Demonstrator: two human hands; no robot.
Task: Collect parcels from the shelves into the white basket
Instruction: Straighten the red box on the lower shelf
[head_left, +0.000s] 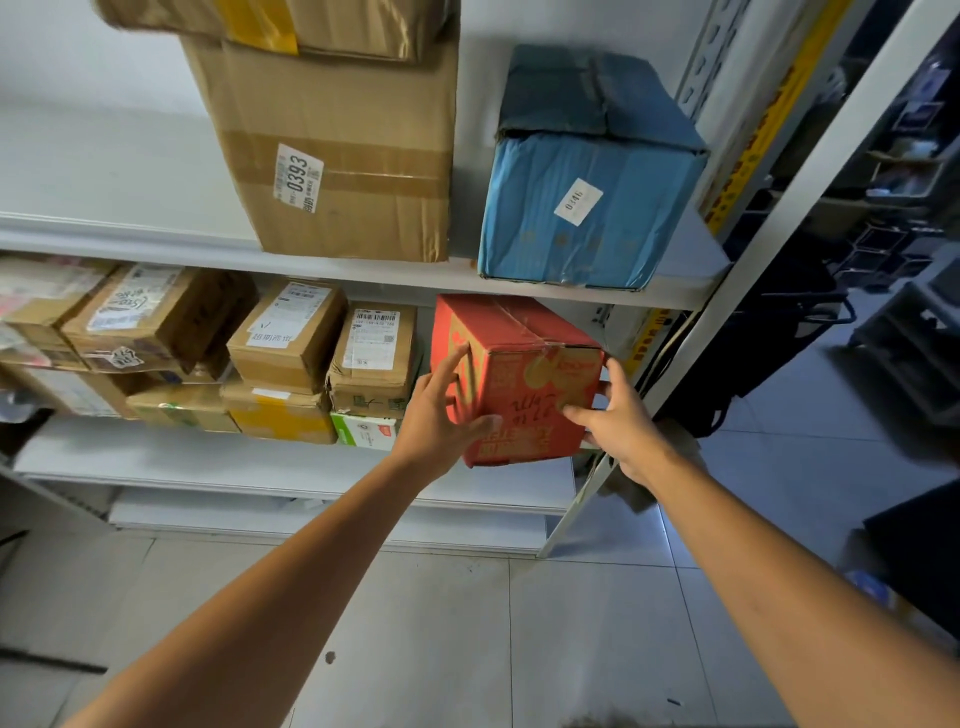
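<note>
Left hand (441, 415) and right hand (621, 421) fingers (458, 364) clasp the red box (530, 374); right fingertips hidden behind it.

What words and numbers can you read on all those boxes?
"0393": white label on the big brown box.
Blue box label: number too blurred to read.
Red box: handwriting and print, unreadable.
Small brown boxes: shipping labels too small.
Yellow strip on the shelf post: blurred.
</note>
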